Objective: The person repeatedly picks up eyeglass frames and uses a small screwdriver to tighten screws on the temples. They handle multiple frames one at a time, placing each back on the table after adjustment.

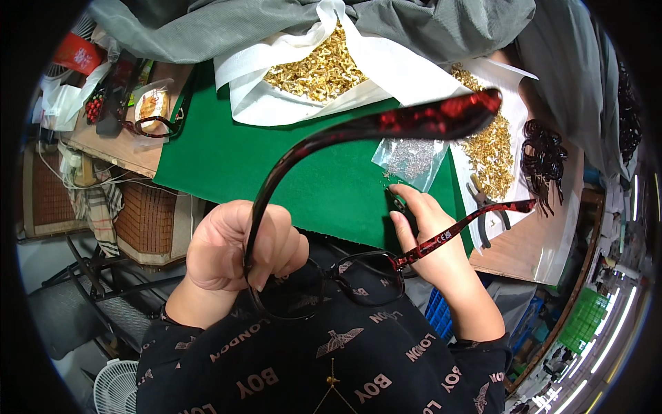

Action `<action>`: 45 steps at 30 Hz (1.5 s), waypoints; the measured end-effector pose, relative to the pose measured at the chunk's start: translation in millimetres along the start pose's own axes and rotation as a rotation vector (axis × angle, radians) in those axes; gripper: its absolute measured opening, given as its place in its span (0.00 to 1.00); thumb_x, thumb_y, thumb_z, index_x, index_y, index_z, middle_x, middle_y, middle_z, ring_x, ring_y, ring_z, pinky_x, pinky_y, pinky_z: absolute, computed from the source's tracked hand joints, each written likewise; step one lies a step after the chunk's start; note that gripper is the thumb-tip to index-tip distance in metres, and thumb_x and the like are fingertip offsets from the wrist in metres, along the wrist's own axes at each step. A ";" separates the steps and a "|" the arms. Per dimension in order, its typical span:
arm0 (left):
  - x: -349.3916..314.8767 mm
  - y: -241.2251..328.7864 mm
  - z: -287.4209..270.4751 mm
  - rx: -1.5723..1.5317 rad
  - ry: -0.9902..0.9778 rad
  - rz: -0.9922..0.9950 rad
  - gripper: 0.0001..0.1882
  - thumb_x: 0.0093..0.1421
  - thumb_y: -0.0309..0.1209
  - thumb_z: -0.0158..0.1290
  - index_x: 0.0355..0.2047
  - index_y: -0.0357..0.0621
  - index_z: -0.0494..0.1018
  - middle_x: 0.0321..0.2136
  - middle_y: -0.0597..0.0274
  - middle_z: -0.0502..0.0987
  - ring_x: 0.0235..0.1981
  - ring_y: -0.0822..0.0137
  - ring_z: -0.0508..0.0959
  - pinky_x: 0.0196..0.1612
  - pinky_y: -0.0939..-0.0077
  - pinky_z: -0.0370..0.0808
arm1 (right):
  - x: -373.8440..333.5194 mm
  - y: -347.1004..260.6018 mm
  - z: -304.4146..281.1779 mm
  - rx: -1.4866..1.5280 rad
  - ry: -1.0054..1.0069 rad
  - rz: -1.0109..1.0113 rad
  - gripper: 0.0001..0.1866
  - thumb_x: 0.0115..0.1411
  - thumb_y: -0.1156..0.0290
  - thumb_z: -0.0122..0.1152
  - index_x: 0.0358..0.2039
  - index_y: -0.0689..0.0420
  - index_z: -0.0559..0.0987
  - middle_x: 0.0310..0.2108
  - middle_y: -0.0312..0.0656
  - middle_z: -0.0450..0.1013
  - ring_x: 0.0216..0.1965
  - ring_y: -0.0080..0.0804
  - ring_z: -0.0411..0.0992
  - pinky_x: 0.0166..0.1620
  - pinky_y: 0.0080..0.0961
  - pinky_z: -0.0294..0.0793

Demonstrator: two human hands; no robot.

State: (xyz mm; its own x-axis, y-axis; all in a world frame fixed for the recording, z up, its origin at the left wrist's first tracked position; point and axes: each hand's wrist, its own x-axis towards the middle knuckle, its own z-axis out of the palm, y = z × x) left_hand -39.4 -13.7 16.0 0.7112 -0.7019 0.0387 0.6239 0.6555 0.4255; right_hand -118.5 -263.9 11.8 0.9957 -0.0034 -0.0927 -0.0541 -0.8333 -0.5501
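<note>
Eyeglass frame [441, 119], one, dark with red mottling on its temples: nearest the camera, raised over the near edge of the green mat [303, 186]. Both temples spread; one sweeps across the view above the mat, the other passes in front of the right hand.

Left hand [241, 245], at the mat's near edge: fingers curled inward, thumb and fingertips closed on the frame beside one lens rim.

Right hand [438, 238], over the mat's near right corner: half-curled, a slim dark item [398, 200] held between thumb and forefinger; its kind cannot be told.

Clear bag [427, 172] of small silvery parts: on the mat's right part, just beyond the right hand; a few loose bits beside it.

White cloth [248, 103], bearing a heap of gold-coloured pieces [314, 69]: across the mat's far edge.

White sheet [518, 103], bearing further gold-coloured pieces [491, 162]: along the mat's right side.

Pliers [484, 234], dark-handled, one: just right of the mat, near the right hand.

Dark curved pieces [541, 162], one bundle: well right of the mat.

Second pair of glasses [155, 133], dark-rimmed: at the mat's left edge, next to a wrapped snack [152, 103].
</note>
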 end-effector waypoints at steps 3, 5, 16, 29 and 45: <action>2.8 0.0 0.9 -0.032 0.024 -0.039 0.10 0.54 0.33 0.57 0.23 0.42 0.69 0.18 0.65 0.68 0.18 0.72 0.65 0.26 0.75 0.61 | 2.6 -7.1 -1.2 -0.033 -0.063 0.049 0.19 0.58 0.71 0.57 0.51 0.54 0.72 0.32 0.50 0.70 0.28 0.49 0.73 0.31 0.38 0.74; 3.8 -1.6 -3.6 -0.034 -0.024 -0.023 0.10 0.57 0.35 0.56 0.27 0.41 0.70 0.19 0.66 0.68 0.19 0.73 0.64 0.26 0.76 0.61 | 4.9 -8.4 -1.0 -0.084 -0.101 0.066 0.20 0.58 0.71 0.57 0.52 0.52 0.72 0.30 0.49 0.69 0.27 0.48 0.73 0.30 0.38 0.74; -0.5 10.7 -43.8 0.249 0.118 0.113 0.11 0.64 0.35 0.51 0.38 0.41 0.65 0.25 0.67 0.63 0.23 0.75 0.61 0.29 0.80 0.60 | 3.9 -5.4 -5.7 -0.151 -0.123 0.020 0.19 0.61 0.69 0.55 0.53 0.51 0.73 0.28 0.49 0.68 0.25 0.49 0.73 0.30 0.39 0.74; -3.3 10.1 -48.5 0.244 0.087 0.113 0.13 0.63 0.35 0.52 0.42 0.40 0.68 0.26 0.66 0.63 0.24 0.74 0.62 0.30 0.79 0.61 | 0.7 -2.6 -1.6 -0.231 -0.077 -0.019 0.19 0.60 0.69 0.55 0.53 0.51 0.73 0.28 0.49 0.68 0.25 0.47 0.73 0.29 0.38 0.75; 24.7 -62.6 -50.7 -0.082 -0.024 -0.121 0.19 0.69 0.36 0.41 0.55 0.38 0.65 0.21 0.64 0.67 0.26 0.69 0.67 0.39 0.70 0.67 | 7.8 -28.6 -33.0 0.480 -0.251 -0.208 0.16 0.61 0.72 0.54 0.51 0.59 0.72 0.39 0.49 0.74 0.40 0.46 0.73 0.45 0.33 0.72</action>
State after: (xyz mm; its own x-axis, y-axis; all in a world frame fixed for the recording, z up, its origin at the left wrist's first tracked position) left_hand -44.4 -58.0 -55.5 0.6218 -0.7830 0.0136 0.7296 0.5856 0.3533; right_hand -106.7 -258.3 54.2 0.9439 0.3135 -0.1038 0.0546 -0.4581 -0.8872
